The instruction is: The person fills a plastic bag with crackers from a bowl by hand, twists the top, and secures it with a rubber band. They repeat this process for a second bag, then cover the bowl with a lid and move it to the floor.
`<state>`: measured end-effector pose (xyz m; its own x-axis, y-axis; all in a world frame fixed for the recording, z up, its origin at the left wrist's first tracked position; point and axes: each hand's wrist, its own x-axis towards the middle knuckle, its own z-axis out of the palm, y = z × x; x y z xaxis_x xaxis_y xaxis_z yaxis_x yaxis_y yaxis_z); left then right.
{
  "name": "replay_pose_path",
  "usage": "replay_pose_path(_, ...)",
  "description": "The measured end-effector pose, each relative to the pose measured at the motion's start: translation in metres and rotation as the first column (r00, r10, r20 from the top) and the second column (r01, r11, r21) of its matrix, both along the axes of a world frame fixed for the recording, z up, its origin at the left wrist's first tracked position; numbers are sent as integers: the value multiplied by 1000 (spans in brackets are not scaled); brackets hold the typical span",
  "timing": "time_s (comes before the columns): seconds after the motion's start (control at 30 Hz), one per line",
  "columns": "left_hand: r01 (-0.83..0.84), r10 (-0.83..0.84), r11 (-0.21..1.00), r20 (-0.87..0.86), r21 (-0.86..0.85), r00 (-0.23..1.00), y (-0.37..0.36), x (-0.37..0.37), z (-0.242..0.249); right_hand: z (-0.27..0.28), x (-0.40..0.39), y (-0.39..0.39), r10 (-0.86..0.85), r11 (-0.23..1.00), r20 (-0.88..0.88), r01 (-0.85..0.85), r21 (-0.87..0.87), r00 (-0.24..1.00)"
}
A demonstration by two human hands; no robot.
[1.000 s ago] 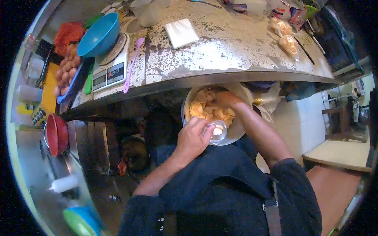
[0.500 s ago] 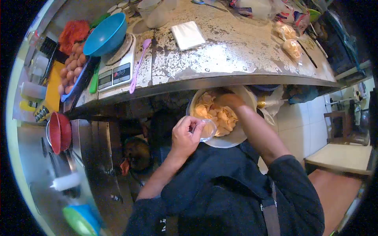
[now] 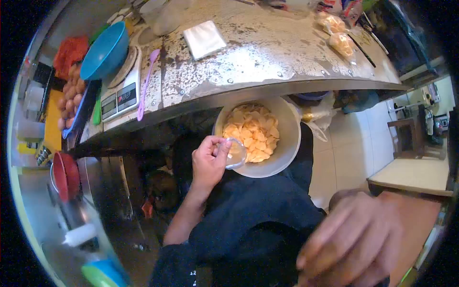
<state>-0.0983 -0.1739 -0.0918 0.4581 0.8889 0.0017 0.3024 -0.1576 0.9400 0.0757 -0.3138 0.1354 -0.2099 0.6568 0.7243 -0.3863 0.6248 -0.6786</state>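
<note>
My left hand (image 3: pixel 210 160) pinches the rim of a small clear plastic cup (image 3: pixel 237 160) between thumb and fingers. The cup is tilted over the near left edge of a large pale bucket (image 3: pixel 288 138). Inside the bucket lies a heap of thin yellow-orange chips (image 3: pixel 253 131). My right hand (image 3: pixel 354 239) is raised close to the camera at the lower right, away from the bucket. Motion blurs it, its fingers bend downward, and their tips are partly hidden, so what they hold, if anything, does not show.
Above the bucket runs a worn counter (image 3: pixel 267 57). On it are white plastic sheets (image 3: pixel 204 39), a purple spoon (image 3: pixel 148 86), a scale (image 3: pixel 119 102) under a blue bowl (image 3: pixel 105 51), eggs (image 3: pixel 71 98) and bagged chips (image 3: pixel 342 44). A wooden chair (image 3: pixel 406 136) stands right.
My right hand has come out of the bucket and swung down and right, up near the camera. My left hand still holds the cup at the rim. The whole view has shifted slightly.
</note>
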Motion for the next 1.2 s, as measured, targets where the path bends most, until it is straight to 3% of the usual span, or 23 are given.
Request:
replay_pose_path(0.03,-15,16,1000,-22,16,1000,1,-1,2,-2,4,2,-7,1000,3,7,5,1000)
replay_pose_path(0.1,1,2,998,-37,66,999,5,-5,7,-13,20,19,392,907,62,-397,143,918)
replay_pose_path(0.13,7,-6,1000,53,-28,999,5,-9,8,-23,24,27,395,905,61,-400,143,917)
replay_pose_path(0.17,20,-3,993,142,-120,990,5,-12,8,-39,26,36,42,999,279,-39,-16,959)
replay_pose_path(0.2,15,2,993,140,-118,990,5,-15,8,-60,29,46,-266,932,519,354,-77,812)
replay_pose_path(0.23,39,7,976,208,-213,978,6,-19,7,-85,34,58,-462,720,726,693,-28,509)
replay_pose_path(0.27,70,17,951,278,-300,960,8,-21,6,-128,44,74,-364,708,833,705,-43,416)
replay_pose_path(0.3,69,17,953,279,-296,960,9,-24,5,-175,45,78,-326,690,932,714,119,159)
replay_pose_path(0.33,83,23,945,316,-317,948,10,-26,4,-184,33,92,297,635,954,754,-168,-38)
replay_pose_path(0.37,98,30,935,352,-340,936,10,-28,3,-218,29,83,340,648,939,712,-271,47)
replay_pose_path(0.4,97,31,935,351,-340,936,9,-30,5,-210,16,89,567,606,823,673,-424,8)
replay_pose_path(0.43,108,39,925,374,-364,927,9,-30,9,-227,11,84,564,612,826,670,-420,2)
replay_pose_path(0.5,113,53,913,388,-393,920,6,-31,10,-299,-7,67,519,476,820,715,-513,243)
replay_pose_path(0.57,163,39,898,443,-409,896,4,-28,9,-360,-9,62,494,457,803,685,-567,334)
replay_pose_path(0.63,182,22,900,459,-396,888,4,-23,9,-359,-7,64,458,440,784,660,-609,418)
replay_pose_path(0.83,228,-10,886,474,-404,880,0,-18,13,-261,3,63,597,465,779,708,-532,193)
replay_pose_path(0.9,239,-16,874,465,-424,885,-2,-15,14,-225,9,64,633,224,635,680,-698,443)
replay_pose_path(0.93,240,-33,886,462,-397,886,-3,-13,15,-230,13,63,634,223,634,680,-698,443)
replay_pose_path(1.0,238,-47,896,455,-374,889,-5,-12,13,-244,28,54,438,268,733,703,-658,520)
replay_pose_path(1.03,244,-51,889,448,-386,893,-6,-9,11,-239,37,50,440,267,733,703,-659,519)
replay_pose_path(1.1,248,-52,883,443,-398,895,-7,-4,10,-223,56,43,-13,610,826,659,-440,564)
replay_pose_path(1.13,251,-76,882,407,-399,910,-7,-2,11,-221,64,42,-10,610,826,658,-442,564)
replay_pose_path(1.2,254,-98,880,371,-400,923,-7,4,13,-215,77,43,-95,657,651,538,-528,753)
